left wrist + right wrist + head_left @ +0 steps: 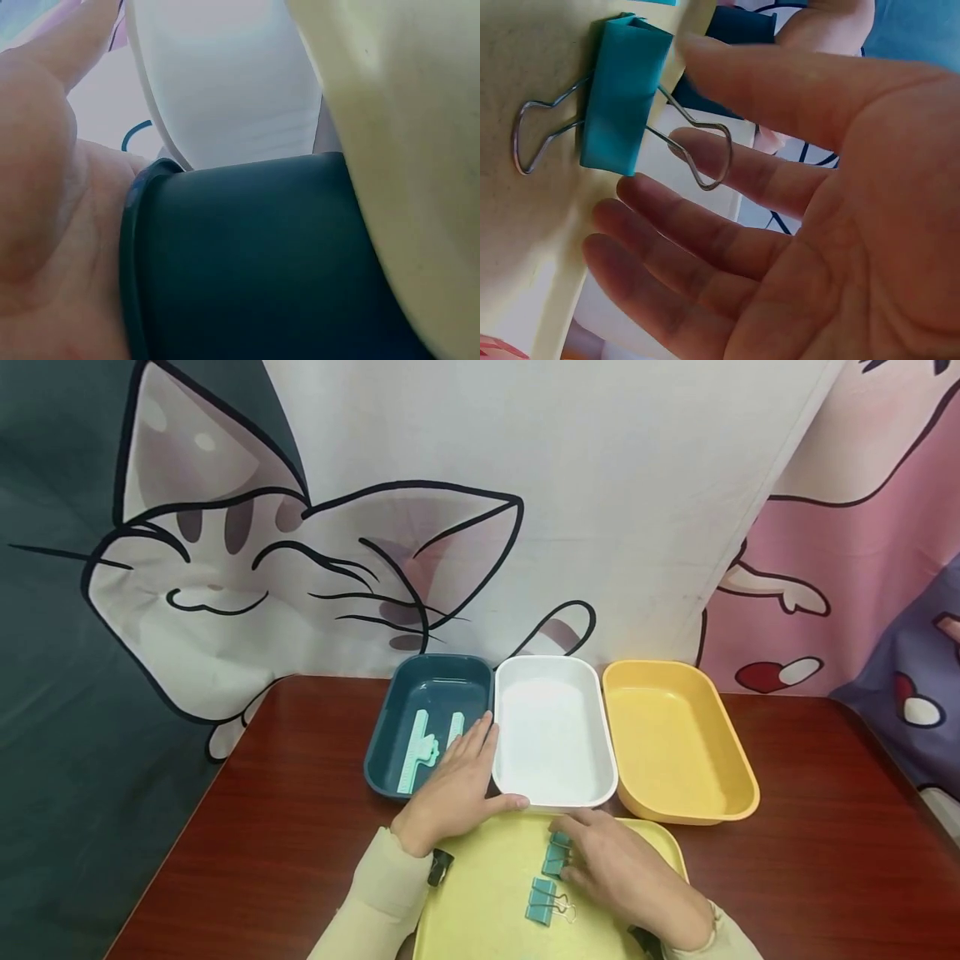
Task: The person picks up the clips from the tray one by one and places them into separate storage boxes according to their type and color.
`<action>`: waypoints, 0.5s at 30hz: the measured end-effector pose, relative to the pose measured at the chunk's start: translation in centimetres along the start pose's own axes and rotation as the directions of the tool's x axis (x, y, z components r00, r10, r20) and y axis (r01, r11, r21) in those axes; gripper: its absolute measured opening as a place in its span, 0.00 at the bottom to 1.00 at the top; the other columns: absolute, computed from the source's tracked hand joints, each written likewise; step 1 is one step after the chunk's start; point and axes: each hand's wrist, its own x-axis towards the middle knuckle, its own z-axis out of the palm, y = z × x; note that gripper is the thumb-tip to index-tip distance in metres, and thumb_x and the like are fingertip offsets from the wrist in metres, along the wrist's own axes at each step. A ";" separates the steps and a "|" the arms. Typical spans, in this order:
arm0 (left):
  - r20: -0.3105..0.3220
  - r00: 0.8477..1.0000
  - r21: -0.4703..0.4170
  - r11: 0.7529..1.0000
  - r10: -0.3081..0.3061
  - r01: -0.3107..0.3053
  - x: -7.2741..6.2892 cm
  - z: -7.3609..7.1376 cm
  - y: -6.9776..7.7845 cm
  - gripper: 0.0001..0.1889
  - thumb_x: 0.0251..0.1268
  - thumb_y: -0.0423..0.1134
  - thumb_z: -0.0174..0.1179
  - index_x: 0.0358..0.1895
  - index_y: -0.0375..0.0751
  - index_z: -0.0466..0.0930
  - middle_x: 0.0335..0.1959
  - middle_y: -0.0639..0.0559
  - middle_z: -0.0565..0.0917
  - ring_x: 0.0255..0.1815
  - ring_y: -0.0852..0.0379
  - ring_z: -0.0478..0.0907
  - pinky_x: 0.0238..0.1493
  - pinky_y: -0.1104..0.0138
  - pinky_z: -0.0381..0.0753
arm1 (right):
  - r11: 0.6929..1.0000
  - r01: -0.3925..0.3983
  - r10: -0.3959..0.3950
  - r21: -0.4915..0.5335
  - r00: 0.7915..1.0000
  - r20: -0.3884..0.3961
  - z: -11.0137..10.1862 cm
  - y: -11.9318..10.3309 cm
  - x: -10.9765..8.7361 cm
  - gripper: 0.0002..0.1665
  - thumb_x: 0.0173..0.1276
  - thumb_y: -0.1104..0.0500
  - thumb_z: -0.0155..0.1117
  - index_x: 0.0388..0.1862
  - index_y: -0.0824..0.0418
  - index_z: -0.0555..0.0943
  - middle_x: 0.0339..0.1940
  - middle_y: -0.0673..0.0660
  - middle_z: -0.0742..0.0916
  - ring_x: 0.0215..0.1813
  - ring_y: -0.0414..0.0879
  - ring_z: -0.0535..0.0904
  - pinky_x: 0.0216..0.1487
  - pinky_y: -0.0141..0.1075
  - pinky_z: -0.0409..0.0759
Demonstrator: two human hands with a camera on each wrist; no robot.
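My left hand [461,785] spreads its straight fingers over the right edge of the dark teal tray [378,752]; the thumb lies by the white tray's front rim. Inside the teal tray is a mint ruler clip [412,760], and a second mint piece [456,725] is partly hidden by that hand. My right hand [626,868] reaches around a teal binder clip [622,97] with loosely bent fingers, thumb and fingers apart in the right wrist view. Another teal binder clip [541,902] lies nearer on the pale yellow tray [480,910], its wire handles pointing right.
The white tray [555,735] stands between the teal tray and an orange-yellow tray [675,743] along the back of the brown table [300,810]. Behind them hangs a cloth [600,485] printed with cartoon figures. A red item [501,349] shows at the right wrist view's corner.
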 end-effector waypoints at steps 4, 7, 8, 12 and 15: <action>0.002 1.000 0.018 1.000 -0.003 0.003 0.1 0.0 0.2 0.56 0.63 0.66 0.63 0.81 0.34 0.44 0.83 0.41 0.41 0.82 0.45 0.41 0.79 0.51 0.46 | 1.000 0.018 -0.018 -0.008 1.000 0.002 0.3 0.3 0.0 0.20 0.52 0.63 0.79 0.44 0.58 0.84 0.41 0.48 0.82 0.41 0.42 0.79 0.41 0.39 0.80; 0.007 1.000 0.014 1.000 -0.008 0.008 0.1 0.1 0.3 0.56 0.63 0.66 0.62 0.81 0.35 0.45 0.83 0.42 0.41 0.82 0.46 0.41 0.79 0.51 0.47 | 1.000 0.015 -0.015 -0.013 1.000 0.004 0.5 0.4 0.0 0.18 0.51 0.66 0.77 0.43 0.58 0.85 0.40 0.48 0.82 0.39 0.42 0.79 0.40 0.38 0.80; 0.011 1.000 0.012 1.000 -0.012 0.012 0.1 0.1 0.3 0.56 0.63 0.66 0.62 0.81 0.36 0.45 0.83 0.43 0.41 0.82 0.46 0.41 0.79 0.52 0.47 | 1.000 0.013 -0.013 -0.016 1.000 0.007 0.5 0.5 -0.1 0.18 0.51 0.66 0.77 0.43 0.58 0.85 0.40 0.47 0.81 0.39 0.42 0.79 0.39 0.38 0.80; 0.017 1.000 0.010 1.000 -0.022 0.022 0.1 0.2 0.2 0.56 0.63 0.67 0.61 0.81 0.36 0.44 0.83 0.44 0.39 0.82 0.46 0.41 0.79 0.52 0.48 | 1.000 0.010 -0.010 -0.014 1.000 0.007 0.7 0.5 0.0 0.18 0.51 0.67 0.76 0.42 0.58 0.85 0.39 0.47 0.81 0.38 0.41 0.78 0.38 0.37 0.80; 0.021 0.999 0.010 1.000 -0.026 0.026 0.0 0.4 0.0 0.55 0.65 0.67 0.59 0.81 0.36 0.43 0.83 0.44 0.38 0.82 0.45 0.42 0.79 0.52 0.48 | 1.000 0.004 -0.004 -0.003 1.000 0.027 0.9 0.5 0.0 0.17 0.52 0.63 0.78 0.42 0.57 0.86 0.39 0.47 0.81 0.36 0.40 0.77 0.37 0.37 0.80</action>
